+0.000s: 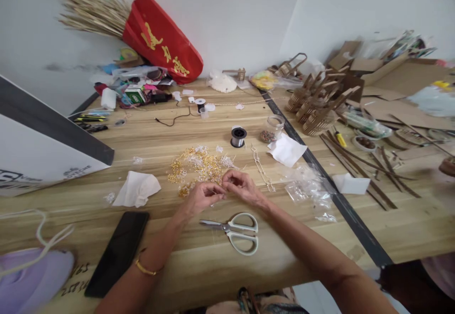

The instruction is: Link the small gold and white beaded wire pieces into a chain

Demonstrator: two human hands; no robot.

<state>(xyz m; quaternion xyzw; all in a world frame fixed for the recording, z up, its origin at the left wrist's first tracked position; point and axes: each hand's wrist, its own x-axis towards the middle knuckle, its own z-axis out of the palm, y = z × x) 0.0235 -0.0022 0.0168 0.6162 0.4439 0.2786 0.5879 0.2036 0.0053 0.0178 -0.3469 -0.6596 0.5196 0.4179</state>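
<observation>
My left hand and my right hand meet fingertip to fingertip over the wooden table. Both are pinched shut on something tiny that I cannot make out. Just beyond them lies a heap of gold and clear beads and rings. A short beaded chain lies to the right of the heap. White-handled scissors rest closed on the table just below my hands. A spool of thin wire stands behind the heap.
A black phone lies at the lower left, a crumpled tissue beside it. A small jar of beads, white paper and clear plastic bags sit to the right. Woven baskets and cardboard crowd the adjoining table.
</observation>
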